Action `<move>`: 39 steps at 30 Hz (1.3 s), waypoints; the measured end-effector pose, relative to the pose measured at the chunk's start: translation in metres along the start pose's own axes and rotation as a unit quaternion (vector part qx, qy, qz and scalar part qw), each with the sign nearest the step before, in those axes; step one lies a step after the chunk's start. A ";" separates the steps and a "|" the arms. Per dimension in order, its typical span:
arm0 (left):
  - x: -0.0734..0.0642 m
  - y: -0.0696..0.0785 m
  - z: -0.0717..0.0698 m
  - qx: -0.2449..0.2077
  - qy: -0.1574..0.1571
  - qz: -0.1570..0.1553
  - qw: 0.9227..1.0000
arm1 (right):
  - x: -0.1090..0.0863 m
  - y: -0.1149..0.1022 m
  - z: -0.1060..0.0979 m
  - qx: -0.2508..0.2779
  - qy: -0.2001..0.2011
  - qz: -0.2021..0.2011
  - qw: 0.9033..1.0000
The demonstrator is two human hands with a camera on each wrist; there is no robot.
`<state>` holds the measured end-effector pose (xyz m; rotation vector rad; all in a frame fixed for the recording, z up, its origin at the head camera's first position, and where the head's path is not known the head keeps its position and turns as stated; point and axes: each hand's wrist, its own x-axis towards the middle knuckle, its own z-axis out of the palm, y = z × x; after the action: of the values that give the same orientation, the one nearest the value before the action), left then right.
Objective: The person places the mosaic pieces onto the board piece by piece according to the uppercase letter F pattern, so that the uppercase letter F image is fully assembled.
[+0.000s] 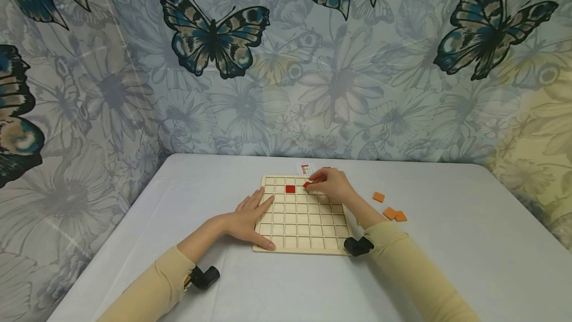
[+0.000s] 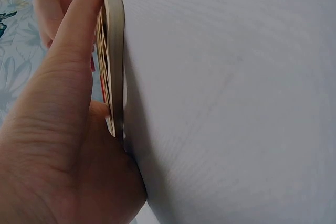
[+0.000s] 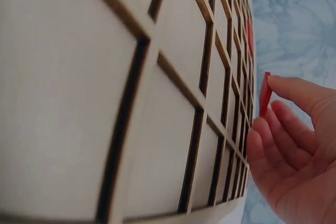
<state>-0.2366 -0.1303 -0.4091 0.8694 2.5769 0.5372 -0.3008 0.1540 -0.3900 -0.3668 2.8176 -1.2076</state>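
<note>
A pale wooden grid board [image 1: 302,218] lies flat on the table, its squares divided by raised lines. One red square tile [image 1: 290,189] sits in a cell near the far edge. My left hand [image 1: 247,216] rests on the board's left side, fingers spread and straight, thumb on the near left corner; in the left wrist view the thumb lies along the board's edge [image 2: 116,51]. Over the far right part of the board, my right hand [image 1: 332,184] pinches a second red tile [image 3: 265,94] between thumb and fingers. That tile is tilted, just above the cells.
Several orange tiles [image 1: 378,197] lie on the white tablecloth [image 1: 451,242] right of the board. Behind the board's far edge is a small card with a coloured grid [image 1: 306,169]. A bit of red [image 1: 326,167] shows behind my right hand. A butterfly-patterned cloth [image 1: 339,88] hangs behind the table.
</note>
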 end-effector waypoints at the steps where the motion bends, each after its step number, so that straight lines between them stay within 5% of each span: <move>1: 0.000 0.000 0.000 -0.001 0.000 0.000 1.000 | 0.000 -0.001 0.001 -0.003 -0.004 -0.005 1.000; 22: 0.001 -0.001 0.001 -0.006 -0.001 -0.002 1.000 | 0.006 -0.006 0.014 -0.039 -0.030 -0.069 0.996; 39: 0.001 -0.001 0.001 -0.005 -0.002 -0.002 1.000 | 0.005 -0.005 0.013 -0.023 -0.028 -0.070 0.997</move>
<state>-0.2375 -0.1301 -0.4102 0.8596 2.5706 0.5464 -0.3027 0.1401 -0.3955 -0.5999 2.8161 -1.1388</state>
